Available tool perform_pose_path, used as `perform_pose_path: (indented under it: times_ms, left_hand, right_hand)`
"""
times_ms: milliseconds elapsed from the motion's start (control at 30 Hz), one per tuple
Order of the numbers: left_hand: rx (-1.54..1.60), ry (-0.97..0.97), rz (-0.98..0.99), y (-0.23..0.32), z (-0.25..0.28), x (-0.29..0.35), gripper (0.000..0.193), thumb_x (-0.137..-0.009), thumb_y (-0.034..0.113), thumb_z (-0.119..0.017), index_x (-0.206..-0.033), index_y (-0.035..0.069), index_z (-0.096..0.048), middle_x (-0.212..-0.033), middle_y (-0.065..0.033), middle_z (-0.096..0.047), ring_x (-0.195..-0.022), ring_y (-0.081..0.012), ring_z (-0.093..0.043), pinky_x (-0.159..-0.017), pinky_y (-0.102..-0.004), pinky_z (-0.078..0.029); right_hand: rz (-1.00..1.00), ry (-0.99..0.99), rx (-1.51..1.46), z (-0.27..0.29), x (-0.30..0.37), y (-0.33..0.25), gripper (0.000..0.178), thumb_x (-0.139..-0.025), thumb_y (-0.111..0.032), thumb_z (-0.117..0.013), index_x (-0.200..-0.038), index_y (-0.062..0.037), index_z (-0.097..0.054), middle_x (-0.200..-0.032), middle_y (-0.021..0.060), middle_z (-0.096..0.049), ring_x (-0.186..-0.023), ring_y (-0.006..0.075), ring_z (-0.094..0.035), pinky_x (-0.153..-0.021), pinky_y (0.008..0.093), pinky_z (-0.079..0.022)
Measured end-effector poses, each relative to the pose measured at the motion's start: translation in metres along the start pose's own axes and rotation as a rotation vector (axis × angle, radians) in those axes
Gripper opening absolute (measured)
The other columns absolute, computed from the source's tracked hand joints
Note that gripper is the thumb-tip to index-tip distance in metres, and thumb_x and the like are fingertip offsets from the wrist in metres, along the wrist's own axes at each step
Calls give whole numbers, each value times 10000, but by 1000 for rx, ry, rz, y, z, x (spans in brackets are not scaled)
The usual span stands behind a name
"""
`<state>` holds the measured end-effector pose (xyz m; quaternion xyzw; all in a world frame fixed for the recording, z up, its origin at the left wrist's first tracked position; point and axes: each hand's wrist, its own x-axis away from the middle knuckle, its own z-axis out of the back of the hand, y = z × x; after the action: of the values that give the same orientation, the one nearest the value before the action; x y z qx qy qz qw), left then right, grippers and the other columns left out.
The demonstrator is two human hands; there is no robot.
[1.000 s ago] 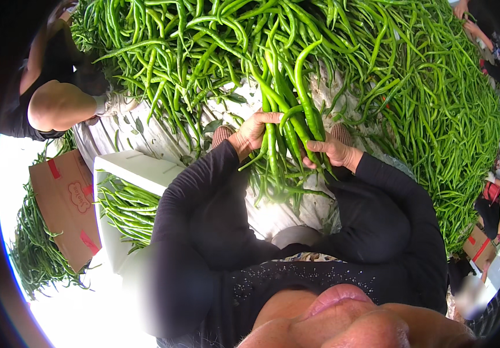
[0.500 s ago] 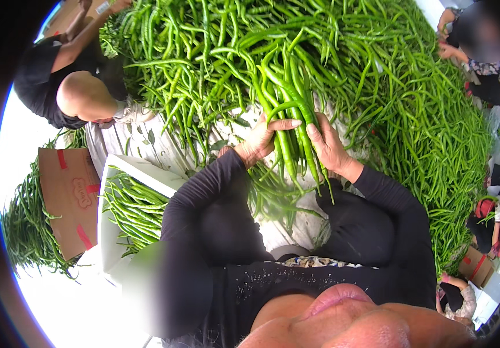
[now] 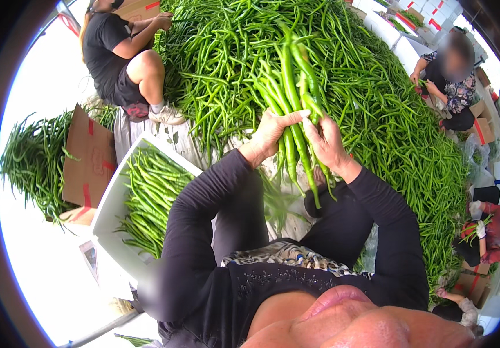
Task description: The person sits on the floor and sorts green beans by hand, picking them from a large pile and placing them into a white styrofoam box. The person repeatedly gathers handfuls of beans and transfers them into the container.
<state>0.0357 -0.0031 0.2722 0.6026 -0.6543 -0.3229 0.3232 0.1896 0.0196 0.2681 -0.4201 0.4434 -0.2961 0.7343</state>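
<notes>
A bunch of long green chili peppers (image 3: 288, 87) is held up in front of me, their tips pointing down towards my lap. My left hand (image 3: 273, 133) is closed round the left side of the bunch, its thumb laid across the front. Close against it on the right, my right hand (image 3: 327, 144) is closed on the peppers too, thumb raised near the left thumb; its fingers are partly hidden. Beyond my hands spreads a large heap of green chili peppers (image 3: 401, 145). To my left stands a white box (image 3: 106, 223) with chili peppers laid lengthwise in it.
A brown carton (image 3: 89, 156) with red tape stands past the white box, beside another heap of peppers (image 3: 35, 162). A person in black (image 3: 113, 40) sits at the far left. Several people work along the right; one has a flowered sleeve (image 3: 459, 95). Pale sheeting (image 3: 131, 130) covers the ground.
The view has shifted, bringing more of the white box and the people into sight. Both hands stay on the bunch, and the peppers in it have shifted and fanned slightly.
</notes>
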Motion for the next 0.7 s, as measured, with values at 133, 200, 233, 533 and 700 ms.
perform_pose_path:
  times_ms: [133,200,233,533,700]
  left_hand:
    - [57,81,-69,-8,-5,47,288,-738,29,-711,-1010,9,-619,-899,-67,-669,-769,-175,-646,-720,-315,-539]
    - [67,119,-108,-15,-10,69,224,-753,29,-693,-955,-19,-609,-825,-87,-669,-705,-193,-659,-665,-315,-553]
    - [106,121,-82,-17,-12,81,216,-757,34,-691,-947,-19,-603,-798,-91,-664,-680,-197,-660,-642,-320,-556]
    - [223,350,-154,-8,25,153,264,-733,165,-718,-894,9,-577,-753,-90,-608,-618,-197,-597,-595,-315,-523]
    - [292,405,-302,37,51,203,272,-788,199,-686,-945,1,-587,-789,-111,-626,-696,-218,-618,-692,-325,-534]
  right_hand:
    - [45,42,-137,-11,35,-30,207,-925,-144,-590,-1069,3,-566,-884,26,-613,-752,84,-551,-681,244,-467]
    - [25,72,-169,-15,54,-31,213,-930,-124,-582,-1092,8,-540,-895,35,-614,-735,97,-566,-682,241,-478]
    - [-33,68,-222,-17,63,-34,215,-929,-116,-580,-1099,6,-529,-887,33,-608,-722,98,-568,-676,242,-482]
    - [-172,71,-421,-15,108,-39,293,-916,-54,-578,-1185,-15,-467,-812,2,-534,-590,82,-504,-569,236,-472]
    - [-238,50,-150,-42,126,10,657,-859,16,-595,-1442,-152,-342,-965,32,-591,-763,105,-567,-669,248,-504]
